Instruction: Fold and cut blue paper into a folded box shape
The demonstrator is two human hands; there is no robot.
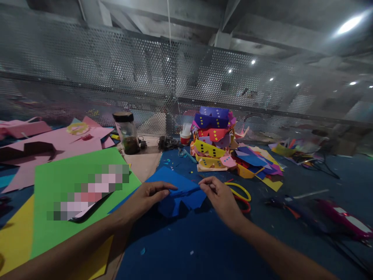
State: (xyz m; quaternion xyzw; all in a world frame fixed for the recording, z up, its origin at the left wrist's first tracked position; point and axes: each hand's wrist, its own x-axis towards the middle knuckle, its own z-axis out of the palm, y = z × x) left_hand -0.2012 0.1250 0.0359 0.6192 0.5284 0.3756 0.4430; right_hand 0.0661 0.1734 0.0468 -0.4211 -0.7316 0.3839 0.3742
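A piece of blue paper (186,200) with a cut, notched lower edge is folded between my two hands, with its flat part spreading behind. My left hand (150,196) is at its left side, thumb and forefinger closed on the paper near the fold. At the right end, my right hand (220,196) pinches the paper's edge between thumb and fingertips, its other fingers curled. Just beyond my right hand lie scissors (240,190) with yellow and red handles, their blades mostly hidden.
A phone (93,194) lies on green paper (52,182) at left, near a dark-lidded jar (126,134). Colourful cut-paper shapes (214,136) are piled at the back. A magenta tool (344,217) with a cable lies right. Perforated metal panels (140,62) stand behind the table.
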